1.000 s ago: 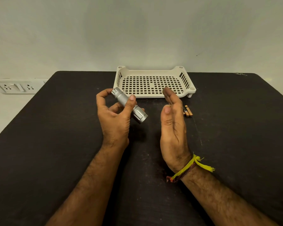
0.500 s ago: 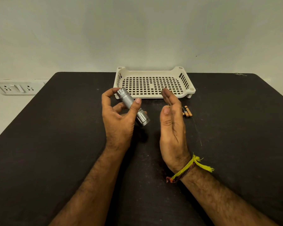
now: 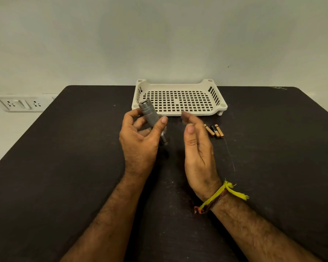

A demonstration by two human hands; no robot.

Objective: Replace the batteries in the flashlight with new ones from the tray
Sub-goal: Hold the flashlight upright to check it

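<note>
Nearest, the right hand hovers above the black counter, fingers loosely spread and holding nothing, a yellow thread band on its wrist. Just left of it, the left hand pinches the ribbed silver metal flashlight between thumb and fingers, tilted. Right of the flashlight lie three small cylindrical batteries. Beyond the flashlight sits the cream perforated plastic tray.

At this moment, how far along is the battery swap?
Looks mostly done: the tray holds no batteries, and three batteries lie on the table beside it, presumably the old ones. In hand: left hand grips the flashlight; right hand is open, empty. Left: unclear whether it is closed.
</note>
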